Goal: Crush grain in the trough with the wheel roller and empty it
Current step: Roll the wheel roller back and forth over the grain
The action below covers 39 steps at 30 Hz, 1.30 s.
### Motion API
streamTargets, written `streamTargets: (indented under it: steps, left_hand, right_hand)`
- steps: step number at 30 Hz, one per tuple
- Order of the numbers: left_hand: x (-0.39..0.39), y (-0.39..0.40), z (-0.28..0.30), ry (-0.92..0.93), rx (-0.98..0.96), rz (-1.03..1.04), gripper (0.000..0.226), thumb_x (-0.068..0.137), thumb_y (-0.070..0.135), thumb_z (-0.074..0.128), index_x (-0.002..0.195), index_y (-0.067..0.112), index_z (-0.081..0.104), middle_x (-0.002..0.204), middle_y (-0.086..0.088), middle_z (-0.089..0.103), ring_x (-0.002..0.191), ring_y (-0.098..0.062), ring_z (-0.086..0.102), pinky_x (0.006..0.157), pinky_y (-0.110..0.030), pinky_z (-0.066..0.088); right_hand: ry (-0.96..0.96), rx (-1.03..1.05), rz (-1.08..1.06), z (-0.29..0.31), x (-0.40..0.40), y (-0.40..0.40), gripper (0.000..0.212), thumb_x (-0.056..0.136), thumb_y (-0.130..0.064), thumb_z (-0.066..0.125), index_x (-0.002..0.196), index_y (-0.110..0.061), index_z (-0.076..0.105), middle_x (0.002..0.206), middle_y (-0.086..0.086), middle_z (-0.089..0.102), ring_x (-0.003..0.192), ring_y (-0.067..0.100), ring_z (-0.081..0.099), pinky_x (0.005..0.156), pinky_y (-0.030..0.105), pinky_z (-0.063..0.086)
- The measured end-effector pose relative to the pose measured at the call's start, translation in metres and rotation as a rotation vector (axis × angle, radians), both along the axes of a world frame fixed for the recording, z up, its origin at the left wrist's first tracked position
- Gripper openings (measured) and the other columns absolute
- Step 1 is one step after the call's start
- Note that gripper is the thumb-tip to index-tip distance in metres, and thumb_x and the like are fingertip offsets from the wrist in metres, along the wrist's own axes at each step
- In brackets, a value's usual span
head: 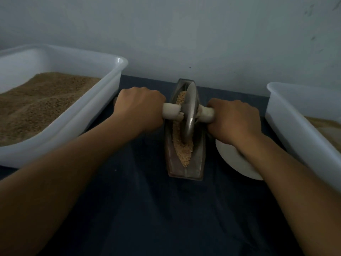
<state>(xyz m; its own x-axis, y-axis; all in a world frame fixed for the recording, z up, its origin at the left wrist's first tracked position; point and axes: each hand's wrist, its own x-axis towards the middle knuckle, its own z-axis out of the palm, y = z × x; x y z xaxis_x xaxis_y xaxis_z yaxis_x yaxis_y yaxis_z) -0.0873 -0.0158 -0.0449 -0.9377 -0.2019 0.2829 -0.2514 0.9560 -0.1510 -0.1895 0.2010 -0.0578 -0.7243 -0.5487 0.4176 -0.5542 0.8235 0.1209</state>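
Gripping both ends of the wheel roller (190, 111): L hand (137, 109) curled round the pale handle (170, 112) on the L side, R hand (233, 120) curled round the matching handle on the R side, each grip closed tight on its handle w/ knuckles up. Metal disc stands upright btwn the two hands, roughly midway, its lower edge down in the trough (185, 157). Trough is a narrow boat-shaped metal piece lying lengthwise away from the person, centred on the bench (147, 209), which has a dark blue cloth cover. Grain (184, 154) lies along the trough channel, tan and coarse, seen both beyond the disc and nearer than it; heaviest at the near end, directly below and just nearer than the grips. Disc touches the grain approx mid-trough. White tub (103, 100) at far L holds a sloped heap of brown granular material; tub edge is just beside the L hand. Second white tub (287, 111) at far R, contents only partly in view. White round dish (238, 163) sits beside the trough under the R forearm, partly hidden. Pale wall behind.
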Motion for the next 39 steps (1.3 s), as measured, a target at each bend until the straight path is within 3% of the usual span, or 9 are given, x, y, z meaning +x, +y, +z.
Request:
streamTargets:
  steps: [6,11,16,20,24,29,35,39]
  left_hand:
    - [-0.028,-0.008,0.001,-0.025,0.045,0.01,0.021,0.08,0.044,0.068,0.095,0.032,0.06,0.071,0.005,0.045,0.069,-0.02,0.048,0.063,-0.036,0.038]
    - [-0.041,-0.015,0.005,-0.042,0.058,0.002,0.02,0.079,0.042,0.067,0.096,0.032,0.063,0.079,0.004,0.056,0.071,-0.02,0.051,0.064,-0.036,0.04]
    - [-0.048,-0.014,0.011,-0.04,0.033,-0.004,0.02,0.081,0.041,0.065,0.1,0.033,0.062,0.09,0.0,0.06,0.077,-0.023,0.052,0.065,-0.037,0.039]
    - [-0.051,-0.015,0.013,-0.044,0.062,0.008,0.017,0.083,0.039,0.063,0.098,0.032,0.062,0.088,0.0,0.058,0.077,-0.023,0.05,0.066,-0.037,0.038]
    - [-0.051,-0.014,0.011,-0.025,0.035,-0.001,0.019,0.082,0.04,0.064,0.1,0.032,0.062,0.097,-0.001,0.065,0.083,-0.025,0.058,0.065,-0.037,0.037]
    - [-0.045,-0.014,0.007,-0.038,0.051,0.021,0.017,0.079,0.044,0.064,0.091,0.035,0.056,0.083,0.004,0.054,0.075,-0.023,0.053,0.065,-0.036,0.04]
    - [-0.023,-0.006,0.006,-0.04,0.034,0.01,0.022,0.079,0.045,0.067,0.094,0.034,0.054,0.084,0.004,0.056,0.073,-0.021,0.05,0.065,-0.036,0.041]
    - [-0.005,-0.002,0.004,-0.048,0.039,-0.016,0.026,0.08,0.048,0.069,0.094,0.035,0.051,0.086,0.005,0.058,0.075,-0.019,0.052,0.065,-0.036,0.042]
  right_hand:
    - [-0.16,0.12,0.023,0.014,-0.034,-0.014,0.021,0.071,-0.05,0.063,0.085,-0.035,0.059,0.077,-0.01,0.058,0.06,0.014,0.046,0.05,0.025,0.026]
    - [-0.309,0.202,0.044,0.024,-0.054,-0.023,0.021,0.071,-0.051,0.061,0.076,-0.031,0.064,0.076,-0.008,0.062,0.065,0.013,0.055,0.052,0.025,0.036]
    - [-0.474,0.223,0.023,0.027,-0.068,-0.029,0.022,0.07,-0.048,0.07,0.081,-0.03,0.068,0.08,-0.004,0.066,0.071,0.016,0.062,0.063,0.031,0.053]
    - [-0.512,0.237,-0.002,0.03,-0.071,-0.034,0.024,0.065,-0.045,0.068,0.08,-0.027,0.068,0.08,-0.001,0.067,0.072,0.019,0.065,0.067,0.034,0.057]
    - [-0.494,0.238,-0.003,0.028,-0.07,-0.033,0.021,0.067,-0.045,0.067,0.075,-0.026,0.065,0.079,-0.001,0.066,0.071,0.019,0.063,0.064,0.032,0.053]
    - [-0.357,0.198,0.002,0.025,-0.057,-0.027,0.023,0.074,-0.051,0.063,0.074,-0.028,0.063,0.078,-0.004,0.064,0.066,0.016,0.058,0.055,0.027,0.041]
    - [-0.16,0.067,-0.038,0.01,-0.025,-0.015,0.018,0.077,-0.05,0.061,0.088,-0.035,0.061,0.078,-0.008,0.058,0.056,0.011,0.036,0.05,0.025,0.024]
    - [-0.019,-0.011,-0.009,0.001,0.002,-0.002,0.016,0.082,-0.045,0.065,0.091,-0.034,0.058,0.064,-0.012,0.039,0.052,0.008,0.027,0.049,0.026,0.015]
